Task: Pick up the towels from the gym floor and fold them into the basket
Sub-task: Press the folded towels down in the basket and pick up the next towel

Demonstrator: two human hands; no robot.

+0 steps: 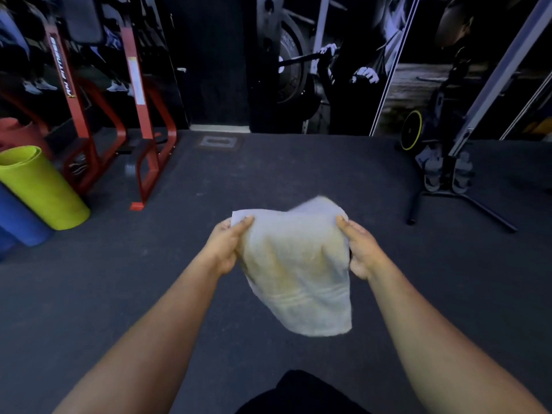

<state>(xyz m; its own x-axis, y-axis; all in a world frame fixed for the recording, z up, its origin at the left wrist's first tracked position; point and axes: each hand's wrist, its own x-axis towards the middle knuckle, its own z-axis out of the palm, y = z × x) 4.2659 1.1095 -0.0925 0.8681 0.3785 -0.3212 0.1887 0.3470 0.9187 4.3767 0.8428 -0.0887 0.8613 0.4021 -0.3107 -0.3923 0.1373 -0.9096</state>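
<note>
A pale cream towel (298, 270) hangs in the air in front of me, doubled over, its lower edge loose above the dark floor. My left hand (227, 246) pinches its upper left corner, thumb on top. My right hand (360, 249) grips the upper right edge. The far top corner of the towel is blurred. No basket is in view.
A red steel machine frame (143, 121) stands at the back left. Rolled mats, yellow-green (38, 189) and blue (18, 222), lie at the left edge. A black stand with a long floor leg (460, 201) sits at the right. Dark rubber floor (119, 294) spreads around me.
</note>
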